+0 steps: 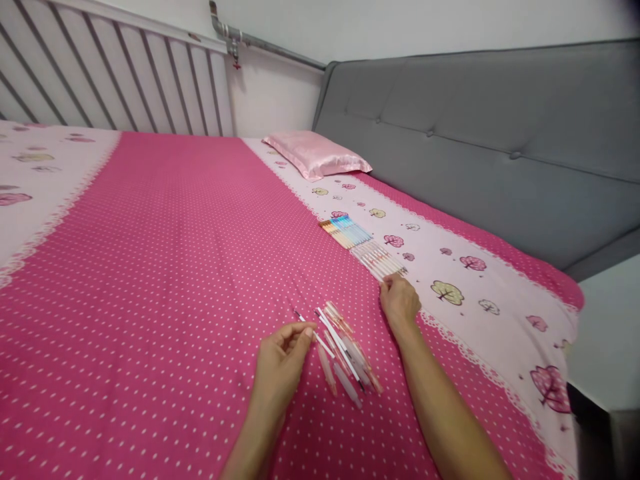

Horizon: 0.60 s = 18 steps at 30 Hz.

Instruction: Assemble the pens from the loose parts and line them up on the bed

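Note:
My left hand (pixel 285 350) is closed in a pinch around a slim white pen (pixel 324 345) with a dark tip, at the left edge of a loose pile. That pile holds several pink, peach and white pens (pixel 353 353) lying across each other. Farther right, my right hand (pixel 400 300) is closed, knuckles up, at the near end of a neat row of pale pens (pixel 377 259). Its fingertips are at the row, and what they grip is hidden. Beyond the pale pens, the row continues with blue pens (pixel 353 230) and yellow-orange pens (pixel 336 233).
Everything lies on a bed with a pink dotted sheet (pixel 175 267) and a pale tree-print band (pixel 425 267). A pink satin pillow (pixel 315 153) rests against the grey padded headboard (pixel 475 127). A white radiator (pixel 115 73) and a pipe (pixel 275 50) line the wall.

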Motion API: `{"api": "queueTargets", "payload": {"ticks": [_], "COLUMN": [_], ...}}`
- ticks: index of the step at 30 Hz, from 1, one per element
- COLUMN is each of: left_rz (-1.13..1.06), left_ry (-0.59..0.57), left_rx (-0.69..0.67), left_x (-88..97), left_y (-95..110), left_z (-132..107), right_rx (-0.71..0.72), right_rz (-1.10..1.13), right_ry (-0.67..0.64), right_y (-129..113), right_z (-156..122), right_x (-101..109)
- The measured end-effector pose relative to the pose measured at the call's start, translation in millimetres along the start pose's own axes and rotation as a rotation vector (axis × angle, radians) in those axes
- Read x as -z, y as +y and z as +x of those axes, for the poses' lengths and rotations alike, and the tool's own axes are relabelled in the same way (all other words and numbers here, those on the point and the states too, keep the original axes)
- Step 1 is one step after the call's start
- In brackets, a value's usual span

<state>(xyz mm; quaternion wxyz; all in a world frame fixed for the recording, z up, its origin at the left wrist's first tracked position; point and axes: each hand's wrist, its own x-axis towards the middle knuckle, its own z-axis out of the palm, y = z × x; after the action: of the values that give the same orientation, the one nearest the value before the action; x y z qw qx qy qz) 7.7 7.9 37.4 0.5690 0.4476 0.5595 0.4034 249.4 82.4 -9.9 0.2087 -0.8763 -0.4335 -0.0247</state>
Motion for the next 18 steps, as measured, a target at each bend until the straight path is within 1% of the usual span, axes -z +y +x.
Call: {"api": "queueTargets", "payload": {"ticks": [11, 18], "left_rz": [0.01, 0.032], "left_ry": [0.003, -0.008], "left_rx": [-0.004, -0.009], "left_x": [1.3, 1.5], "left_y": [-1.6, -5.5], "left_z": [0.6, 2.3], "right_rx": [-0.012, 0.006], "right_rz": [0.031, 0.063], "right_ry": [0.035, 0.056], "right_y": [3.5, 5.6], "right_z": [3.5, 3.5], "right_x": [-3.4, -5.5]}}
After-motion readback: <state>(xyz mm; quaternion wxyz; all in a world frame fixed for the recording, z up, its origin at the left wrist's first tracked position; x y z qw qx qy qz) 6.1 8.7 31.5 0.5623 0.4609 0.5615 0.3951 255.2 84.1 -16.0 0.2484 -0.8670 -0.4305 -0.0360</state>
